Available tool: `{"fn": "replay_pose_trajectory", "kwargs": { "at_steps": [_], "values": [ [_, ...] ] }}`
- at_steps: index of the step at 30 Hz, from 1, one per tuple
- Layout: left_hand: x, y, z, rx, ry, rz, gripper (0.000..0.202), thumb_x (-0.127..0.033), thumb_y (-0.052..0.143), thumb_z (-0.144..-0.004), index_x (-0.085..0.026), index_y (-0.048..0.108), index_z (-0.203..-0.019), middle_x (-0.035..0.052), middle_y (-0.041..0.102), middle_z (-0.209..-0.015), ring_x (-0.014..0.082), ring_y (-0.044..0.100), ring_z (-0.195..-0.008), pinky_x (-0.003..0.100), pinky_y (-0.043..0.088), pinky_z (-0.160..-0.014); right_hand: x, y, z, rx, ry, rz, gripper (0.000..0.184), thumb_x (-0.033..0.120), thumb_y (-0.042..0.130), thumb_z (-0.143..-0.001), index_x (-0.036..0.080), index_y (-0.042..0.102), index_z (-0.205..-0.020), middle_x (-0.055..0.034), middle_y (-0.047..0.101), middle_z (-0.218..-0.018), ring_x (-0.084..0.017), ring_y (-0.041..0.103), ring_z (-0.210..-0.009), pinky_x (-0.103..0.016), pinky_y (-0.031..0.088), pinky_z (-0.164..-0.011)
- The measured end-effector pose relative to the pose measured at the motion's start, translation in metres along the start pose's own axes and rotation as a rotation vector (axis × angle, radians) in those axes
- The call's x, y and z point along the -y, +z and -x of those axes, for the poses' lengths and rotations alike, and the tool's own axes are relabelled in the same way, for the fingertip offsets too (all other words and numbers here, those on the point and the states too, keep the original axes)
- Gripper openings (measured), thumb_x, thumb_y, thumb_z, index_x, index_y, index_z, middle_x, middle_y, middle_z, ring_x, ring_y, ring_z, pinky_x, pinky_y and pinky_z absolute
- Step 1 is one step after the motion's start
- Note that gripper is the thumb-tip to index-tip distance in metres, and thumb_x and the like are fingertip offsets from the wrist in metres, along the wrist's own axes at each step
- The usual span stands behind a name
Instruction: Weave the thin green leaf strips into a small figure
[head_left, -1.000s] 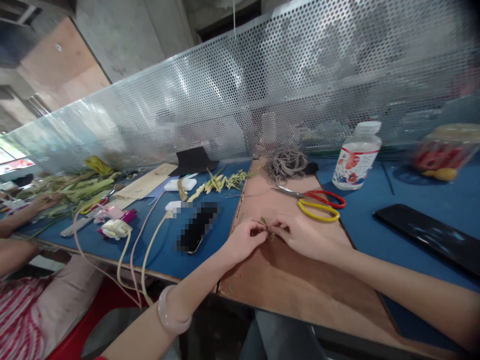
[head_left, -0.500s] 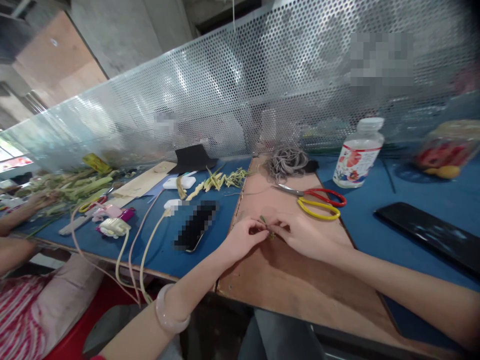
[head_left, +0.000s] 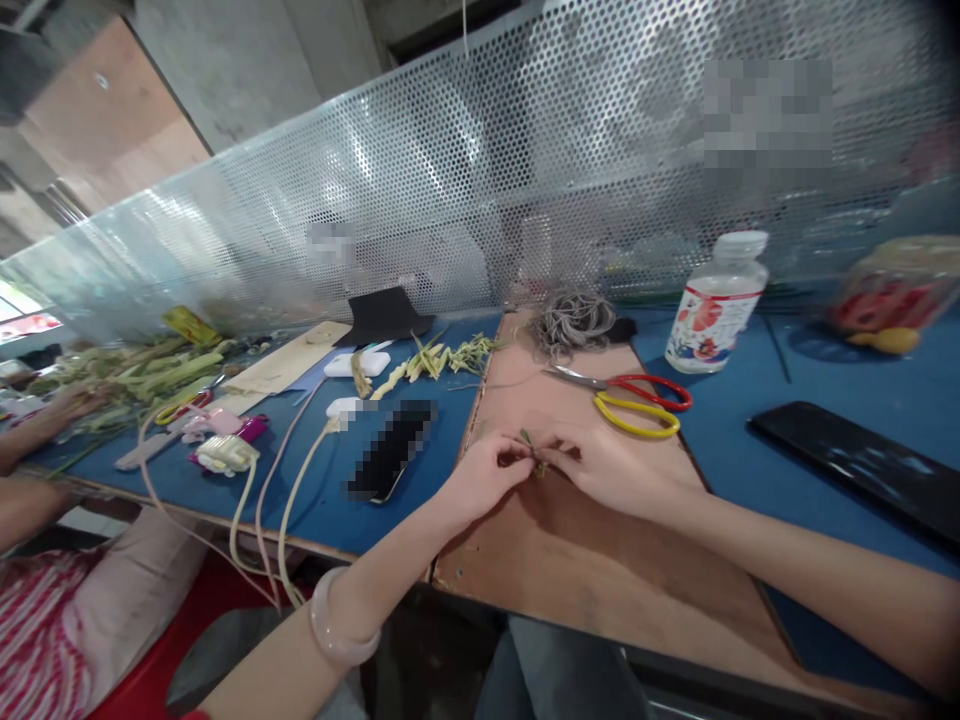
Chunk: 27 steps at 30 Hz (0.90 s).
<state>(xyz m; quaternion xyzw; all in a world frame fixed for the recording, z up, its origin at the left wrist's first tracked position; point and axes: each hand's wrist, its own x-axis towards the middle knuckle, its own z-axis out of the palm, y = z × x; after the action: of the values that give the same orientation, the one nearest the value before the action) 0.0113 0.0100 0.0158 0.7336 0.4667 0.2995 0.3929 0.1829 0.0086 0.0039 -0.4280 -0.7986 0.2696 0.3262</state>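
My left hand (head_left: 486,474) and my right hand (head_left: 600,468) meet over a brown wooden board (head_left: 570,560). Both pinch a small green leaf piece (head_left: 534,452) between fingertips, so both are closed on it. Most of the piece is hidden by my fingers. A pale bangle (head_left: 339,625) sits on my left wrist. Scissors with red and yellow handles (head_left: 636,404) lie on the board just beyond my right hand. A bundle of grey cord (head_left: 574,323) rests at the board's far end.
A blue table (head_left: 795,400) carries a plastic bottle (head_left: 716,303), a black phone (head_left: 855,468) at right, another phone (head_left: 390,450), cables (head_left: 292,490) and green leaf strips (head_left: 442,358). A perforated metal screen (head_left: 525,180) backs the table. Another person's arms (head_left: 37,440) work at far left.
My hands have stayed almost still, pinching the leaf piece; the view has shifted slightly. The other person's hands have barely moved.
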Motion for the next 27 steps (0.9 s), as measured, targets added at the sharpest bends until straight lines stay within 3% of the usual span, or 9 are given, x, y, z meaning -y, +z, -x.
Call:
{"fn": "replay_pose_trajectory", "kwargs": {
  "at_steps": [16, 27],
  "values": [
    [0.0023, -0.0003, 0.0008, -0.009, 0.015, -0.02, 0.017, -0.028, 0.058, -0.072, -0.013, 0.065, -0.075, 0.0062, 0.059, -0.094, 0.0161, 0.056, -0.083, 0.027, 0.043, -0.076, -0.0009, 0.002, 0.0016, -0.034, -0.041, 0.016, 0.023, 0.026, 0.041, -0.086, 0.019, 0.062, -0.082, -0.0057, 0.064, -0.084, -0.017, 0.059, -0.078, -0.027, 0.046, -0.067],
    [0.0065, -0.0034, -0.0009, 0.057, 0.022, 0.018, 0.02, -0.033, 0.057, -0.075, -0.016, 0.067, -0.078, 0.0056, 0.06, -0.097, 0.017, 0.056, -0.089, 0.028, 0.041, -0.083, 0.0046, -0.0029, 0.0021, -0.011, -0.011, -0.014, 0.02, 0.022, 0.043, -0.085, 0.019, 0.062, -0.085, -0.0051, 0.065, -0.086, -0.017, 0.059, -0.079, -0.027, 0.047, -0.07]
  ]
}}
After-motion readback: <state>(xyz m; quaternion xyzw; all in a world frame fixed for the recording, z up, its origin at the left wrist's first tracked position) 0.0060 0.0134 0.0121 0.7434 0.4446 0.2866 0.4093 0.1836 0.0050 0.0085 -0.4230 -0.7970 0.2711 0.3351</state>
